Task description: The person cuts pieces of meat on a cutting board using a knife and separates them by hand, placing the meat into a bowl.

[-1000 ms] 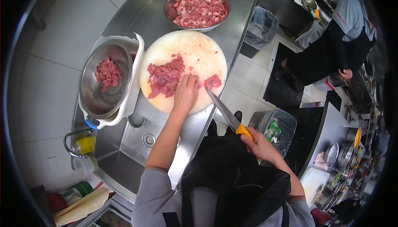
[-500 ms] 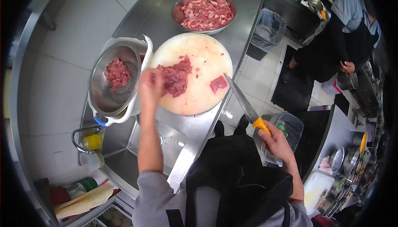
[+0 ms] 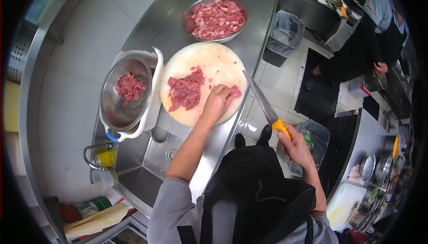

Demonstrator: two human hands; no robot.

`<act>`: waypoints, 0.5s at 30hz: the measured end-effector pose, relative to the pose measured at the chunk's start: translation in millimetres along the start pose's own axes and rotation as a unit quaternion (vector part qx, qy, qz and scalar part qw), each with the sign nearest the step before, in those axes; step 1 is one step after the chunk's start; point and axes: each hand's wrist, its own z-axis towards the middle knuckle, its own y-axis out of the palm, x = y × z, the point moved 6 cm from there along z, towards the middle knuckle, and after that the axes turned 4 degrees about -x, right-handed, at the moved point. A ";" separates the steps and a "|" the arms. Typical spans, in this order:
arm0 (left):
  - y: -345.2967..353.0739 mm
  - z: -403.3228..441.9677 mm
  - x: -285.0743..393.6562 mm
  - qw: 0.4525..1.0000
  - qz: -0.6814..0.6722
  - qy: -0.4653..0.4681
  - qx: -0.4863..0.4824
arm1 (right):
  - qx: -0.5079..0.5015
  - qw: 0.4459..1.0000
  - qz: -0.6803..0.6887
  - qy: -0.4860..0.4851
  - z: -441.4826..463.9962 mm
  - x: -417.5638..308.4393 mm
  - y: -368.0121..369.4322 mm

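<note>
My right hand is closed around the yellow handle of a knife, its blade pointing up and left past the edge of the cutting board. My left hand reaches over the round white cutting board, fingers closed on a small piece of meat near the right rim. Left of that hand lies a heap of sliced red meat on the board. Behind the board stands a metal bowl full of cut meat. A second metal bowl, holding a smaller clump of meat, tilts inside a white tub.
A sink with a tap lies at front left. Beyond the steel counter stands a lined bin; another bin is by my right hand. A person in a dark apron stands at back right.
My left hand has moved right from the board's left edge beside the tub to the small meat piece at the right. The knife stays in my right hand at about the same place.
</note>
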 end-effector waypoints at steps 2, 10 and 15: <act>4.0 7.7 -3.5 0.999 0.023 -0.014 0.018 | 0.011 1.000 -0.001 -0.006 2.1 7.4 -4.4; -3.8 48.9 129.2 1.000 -0.011 0.020 0.006 | 0.139 0.980 -0.114 -0.091 6.5 86.5 1.9; 123.3 71.9 235.4 0.956 -0.057 0.237 -0.165 | 0.138 0.985 -0.080 -0.072 6.0 108.4 6.5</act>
